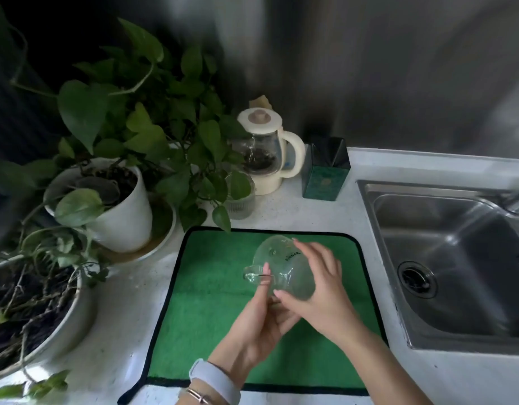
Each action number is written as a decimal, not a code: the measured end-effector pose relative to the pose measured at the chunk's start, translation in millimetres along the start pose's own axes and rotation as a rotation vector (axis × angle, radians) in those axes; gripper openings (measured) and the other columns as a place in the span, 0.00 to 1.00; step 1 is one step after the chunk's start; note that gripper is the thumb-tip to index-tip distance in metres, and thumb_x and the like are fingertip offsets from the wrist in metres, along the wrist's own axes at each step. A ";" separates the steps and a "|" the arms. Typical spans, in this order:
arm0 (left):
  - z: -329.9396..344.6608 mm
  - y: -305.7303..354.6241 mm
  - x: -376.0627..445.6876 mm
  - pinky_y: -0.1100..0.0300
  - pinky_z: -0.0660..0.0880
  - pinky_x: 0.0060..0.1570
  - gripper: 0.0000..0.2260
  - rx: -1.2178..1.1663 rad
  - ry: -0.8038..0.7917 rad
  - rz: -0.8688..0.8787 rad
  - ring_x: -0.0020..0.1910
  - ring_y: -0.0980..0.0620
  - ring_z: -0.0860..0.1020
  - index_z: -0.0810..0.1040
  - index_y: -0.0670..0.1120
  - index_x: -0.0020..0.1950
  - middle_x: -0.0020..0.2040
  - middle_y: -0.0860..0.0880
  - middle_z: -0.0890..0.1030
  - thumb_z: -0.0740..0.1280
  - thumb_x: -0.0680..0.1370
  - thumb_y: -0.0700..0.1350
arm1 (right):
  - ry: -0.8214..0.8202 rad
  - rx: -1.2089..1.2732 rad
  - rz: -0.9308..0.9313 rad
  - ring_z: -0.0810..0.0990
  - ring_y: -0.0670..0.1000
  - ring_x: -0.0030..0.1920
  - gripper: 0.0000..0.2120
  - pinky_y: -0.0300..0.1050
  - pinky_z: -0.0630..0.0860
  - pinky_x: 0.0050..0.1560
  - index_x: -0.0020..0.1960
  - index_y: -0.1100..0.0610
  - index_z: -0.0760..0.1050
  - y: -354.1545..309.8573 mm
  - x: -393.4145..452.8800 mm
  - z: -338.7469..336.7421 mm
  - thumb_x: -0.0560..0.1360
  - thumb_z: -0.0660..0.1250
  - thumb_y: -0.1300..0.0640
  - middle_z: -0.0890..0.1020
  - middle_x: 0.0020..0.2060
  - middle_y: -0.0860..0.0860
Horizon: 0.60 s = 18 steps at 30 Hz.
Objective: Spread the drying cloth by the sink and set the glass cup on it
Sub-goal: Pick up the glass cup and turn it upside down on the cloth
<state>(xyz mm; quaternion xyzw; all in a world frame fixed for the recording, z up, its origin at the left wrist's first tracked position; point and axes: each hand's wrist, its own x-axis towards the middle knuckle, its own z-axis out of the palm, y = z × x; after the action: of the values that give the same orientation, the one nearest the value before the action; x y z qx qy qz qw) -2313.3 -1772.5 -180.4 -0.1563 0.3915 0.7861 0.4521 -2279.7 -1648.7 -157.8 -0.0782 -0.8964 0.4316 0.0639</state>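
Observation:
A green drying cloth (pixel 205 311) with a black border lies flat on the white counter, just left of the sink. Above its middle I hold a clear glass cup (pixel 277 258) with a handle, tilted on its side with the mouth facing away from me. My left hand (pixel 258 325) pinches the handle from below. My right hand (pixel 316 290) wraps around the cup's base and side. Whether the cup touches the cloth I cannot tell.
A steel sink (pixel 445 258) with a drain sits at the right. Behind the cloth stand a small ribbed glass (pixel 239 203), a cream kettle (pixel 267 153) and a dark green box (pixel 325 171). Leafy plants in white pots (pixel 124 217) crowd the left side.

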 end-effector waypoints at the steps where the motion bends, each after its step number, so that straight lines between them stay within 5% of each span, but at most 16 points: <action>1: -1.0 -2.1 -0.5 0.58 0.82 0.44 0.28 -0.078 0.003 -0.034 0.44 0.48 0.84 0.82 0.37 0.50 0.50 0.38 0.84 0.64 0.68 0.61 | -0.018 -0.056 0.012 0.53 0.34 0.63 0.39 0.25 0.52 0.63 0.68 0.37 0.57 -0.1 2.0 1.0 0.63 0.73 0.46 0.56 0.59 0.24; 3: -3.8 -5.3 -0.1 0.56 0.82 0.42 0.31 -0.222 0.020 -0.096 0.40 0.45 0.84 0.79 0.31 0.52 0.47 0.35 0.82 0.64 0.70 0.60 | -0.059 -0.176 0.022 0.55 0.40 0.65 0.43 0.33 0.53 0.66 0.72 0.48 0.57 -1.1 8.6 4.1 0.62 0.74 0.46 0.62 0.65 0.37; 6: -6.0 -7.3 2.0 0.53 0.81 0.39 0.30 -0.395 0.020 -0.152 0.36 0.42 0.84 0.74 0.27 0.51 0.43 0.32 0.81 0.59 0.76 0.58 | -0.146 -0.280 0.049 0.57 0.49 0.68 0.43 0.44 0.62 0.67 0.73 0.51 0.57 -6.8 21.6 11.2 0.63 0.72 0.46 0.62 0.70 0.48; 12: -11.5 -10.7 6.3 0.49 0.80 0.37 0.32 -0.587 0.037 -0.197 0.33 0.39 0.84 0.67 0.26 0.60 0.48 0.32 0.76 0.57 0.78 0.57 | -0.293 -0.385 0.121 0.59 0.53 0.70 0.45 0.50 0.65 0.65 0.74 0.54 0.54 -14.2 37.8 25.3 0.63 0.71 0.46 0.63 0.70 0.51; 18: -14.5 -6.5 4.3 0.48 0.78 0.41 0.33 -0.615 0.016 -0.227 0.35 0.36 0.83 0.70 0.24 0.55 0.50 0.30 0.76 0.56 0.77 0.57 | -0.289 -0.396 0.106 0.59 0.53 0.70 0.44 0.50 0.64 0.67 0.73 0.56 0.56 -13.7 39.9 28.0 0.64 0.72 0.47 0.62 0.71 0.50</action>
<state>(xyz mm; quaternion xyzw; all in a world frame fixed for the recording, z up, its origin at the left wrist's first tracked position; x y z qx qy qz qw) -2311.8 -1779.1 -195.4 -0.3344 0.1192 0.8108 0.4654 -2325.1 -1670.7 -162.6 -0.0736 -0.9580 0.2570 -0.1042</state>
